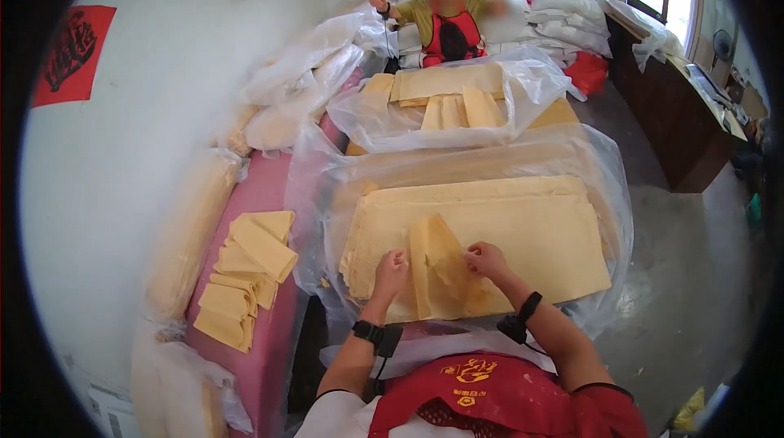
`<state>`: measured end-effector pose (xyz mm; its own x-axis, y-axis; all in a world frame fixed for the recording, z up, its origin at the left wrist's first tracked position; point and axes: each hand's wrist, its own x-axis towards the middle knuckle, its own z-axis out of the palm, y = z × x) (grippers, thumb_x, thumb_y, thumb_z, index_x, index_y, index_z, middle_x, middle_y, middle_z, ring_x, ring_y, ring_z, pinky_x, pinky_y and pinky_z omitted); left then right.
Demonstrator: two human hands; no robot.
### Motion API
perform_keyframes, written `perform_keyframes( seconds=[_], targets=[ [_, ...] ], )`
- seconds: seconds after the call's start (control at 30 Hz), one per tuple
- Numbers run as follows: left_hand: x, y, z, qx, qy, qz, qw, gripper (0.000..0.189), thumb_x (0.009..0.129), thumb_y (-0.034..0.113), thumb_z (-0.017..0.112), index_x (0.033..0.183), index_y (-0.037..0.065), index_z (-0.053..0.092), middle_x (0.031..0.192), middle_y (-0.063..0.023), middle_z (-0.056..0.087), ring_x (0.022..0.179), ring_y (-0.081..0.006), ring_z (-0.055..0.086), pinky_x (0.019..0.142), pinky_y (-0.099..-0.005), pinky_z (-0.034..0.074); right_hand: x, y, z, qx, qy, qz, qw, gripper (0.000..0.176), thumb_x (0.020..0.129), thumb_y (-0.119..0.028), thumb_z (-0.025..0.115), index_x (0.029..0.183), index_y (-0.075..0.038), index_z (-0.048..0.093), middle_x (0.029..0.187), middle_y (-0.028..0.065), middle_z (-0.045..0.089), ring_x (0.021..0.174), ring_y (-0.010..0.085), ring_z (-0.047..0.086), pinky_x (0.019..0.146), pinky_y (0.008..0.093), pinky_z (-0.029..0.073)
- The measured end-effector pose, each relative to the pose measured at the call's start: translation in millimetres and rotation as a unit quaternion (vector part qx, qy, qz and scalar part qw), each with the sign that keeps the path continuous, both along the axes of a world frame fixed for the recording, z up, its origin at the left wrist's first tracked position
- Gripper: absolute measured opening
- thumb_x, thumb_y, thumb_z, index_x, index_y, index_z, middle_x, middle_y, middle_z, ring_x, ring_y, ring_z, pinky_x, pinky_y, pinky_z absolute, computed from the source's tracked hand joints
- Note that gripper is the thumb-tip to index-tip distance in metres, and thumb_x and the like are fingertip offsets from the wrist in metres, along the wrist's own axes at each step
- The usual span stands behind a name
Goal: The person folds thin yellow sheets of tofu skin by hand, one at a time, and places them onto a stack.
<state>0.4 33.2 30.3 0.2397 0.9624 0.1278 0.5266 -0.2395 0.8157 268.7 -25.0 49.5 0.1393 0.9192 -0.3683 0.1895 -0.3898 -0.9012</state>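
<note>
A stack of wide, thin, pale-yellow sheets (539, 234) that look like tofu skin lies in front of me on clear plastic. On top of it rests a partly folded tofu skin sheet (441, 254), its left strip thicker and its right part thin and see-through. My right hand (487, 261) is closed in a pinch at that sheet's right edge. Just left of the folded strip, my left hand (392, 273) has its fingers curled together. Whether it grips an edge there is too small to make out.
Folded sheets (237, 275) lie in piles on a pink bench (273, 340) to my left. Across the table, a person (449, 22) in a red apron stands behind another stack (449, 83) in plastic film. White sacks (563, 13) and a dark desk (661, 103) are farther back.
</note>
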Motion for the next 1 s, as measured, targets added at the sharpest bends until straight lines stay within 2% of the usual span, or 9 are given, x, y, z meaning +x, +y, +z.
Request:
perform_keyframes(
  seconds=[0.07,0.13,0.3,0.4,0.47,0.6,0.73,0.9,1.0],
  targets=[
    [-7,8,-3,-0.034,0.017,0.004,0.999,0.036,0.08,0.008,0.056,0.116,0.005,0.058,0.119,-0.0167,0.058,0.103,-0.0316,0.058,0.092,-0.0395,0.047,-10,20,2,0.045,-0.242,0.052,0.968,0.052,0.083,-0.041,0.065,0.114,0.0,0.059,0.094,0.0145,0.067,0.086,0.0252,0.067,0.075,0.0374,0.053],
    [-2,14,-6,0.186,0.244,-0.074,0.949,0.042,0.08,0.009,0.057,0.122,0.008,0.056,0.129,-0.0112,0.053,0.119,-0.0293,0.049,0.1,-0.0433,0.039,-25,40,3,0.06,-0.279,0.03,0.958,0.056,0.081,-0.044,0.066,0.115,0.0,0.059,0.098,0.0157,0.067,0.091,0.0279,0.066,0.08,0.0387,0.052],
    [12,10,9,0.1,0.307,-0.072,0.944,0.055,0.08,0.013,0.06,0.134,0.013,0.047,0.142,-0.0051,0.042,0.135,-0.0249,0.034,0.106,-0.0481,0.03,-65,73,7,0.046,-0.287,-0.034,0.956,0.059,0.078,-0.047,0.068,0.114,-0.001,0.059,0.108,0.0187,0.065,0.101,0.0299,0.063,0.089,0.0411,0.048],
    [4,10,-3,0.089,0.283,-0.059,0.953,0.061,0.081,0.015,0.06,0.139,0.015,0.041,0.147,-0.0049,0.037,0.138,-0.0242,0.03,0.108,-0.0487,0.026,-92,62,34,0.218,-0.469,-0.056,0.854,0.059,0.076,-0.049,0.068,0.11,-0.001,0.061,0.105,0.0201,0.066,0.095,0.0326,0.065,0.083,0.0436,0.05],
    [0,12,-18,0.093,0.249,-0.05,0.963,0.062,0.083,0.016,0.06,0.141,0.016,0.039,0.148,-0.0054,0.036,0.138,-0.0242,0.028,0.109,-0.0482,0.024,-101,57,42,0.041,-0.347,0.129,0.928,0.051,0.076,-0.046,0.069,0.098,0.0,0.064,0.09,0.0191,0.067,0.082,0.0345,0.067,0.074,0.0451,0.052],
    [-2,12,-28,0.135,0.216,-0.056,0.965,0.058,0.086,0.017,0.056,0.142,0.014,0.038,0.15,-0.0057,0.033,0.139,-0.0239,0.028,0.11,-0.0471,0.022,-107,67,-21,0.11,-0.31,0.108,0.938,0.038,0.077,-0.037,0.069,0.083,0.0,0.062,0.074,0.0166,0.064,0.069,0.032,0.066,0.064,0.0426,0.052],
    [-4,8,-24,0.137,0.23,-0.075,0.96,0.061,0.087,0.019,0.054,0.144,0.012,0.034,0.151,-0.0076,0.03,0.14,-0.0269,0.025,0.11,-0.0479,0.022,-65,61,-5,0.098,0.028,0.048,0.994,0.018,0.082,-0.018,0.067,0.074,-0.007,0.055,0.069,0.002,0.059,0.066,0.0142,0.061,0.059,0.0331,0.05],
    [2,9,-28,0.119,0.266,-0.045,0.955,0.06,0.084,0.025,0.058,0.139,0.011,0.04,0.147,-0.0092,0.035,0.139,-0.026,0.026,0.11,-0.0482,0.024,151,-6,40,0.269,0.136,-0.018,0.953,0.014,0.093,-0.021,0.057,0.092,-0.009,0.063,0.085,0.0024,0.065,0.071,0.0127,0.062,0.065,0.0292,0.052],
    [2,16,-28,0.127,0.275,-0.037,0.952,0.06,0.081,0.026,0.06,0.137,0.01,0.042,0.145,-0.0102,0.037,0.139,-0.0268,0.026,0.11,-0.0483,0.023,209,-80,139,0.227,0.375,-0.213,0.873,0.022,0.096,-0.024,0.052,0.102,-0.006,0.063,0.093,0.0048,0.067,0.083,0.0143,0.064,0.075,0.0296,0.053]
  ],
)
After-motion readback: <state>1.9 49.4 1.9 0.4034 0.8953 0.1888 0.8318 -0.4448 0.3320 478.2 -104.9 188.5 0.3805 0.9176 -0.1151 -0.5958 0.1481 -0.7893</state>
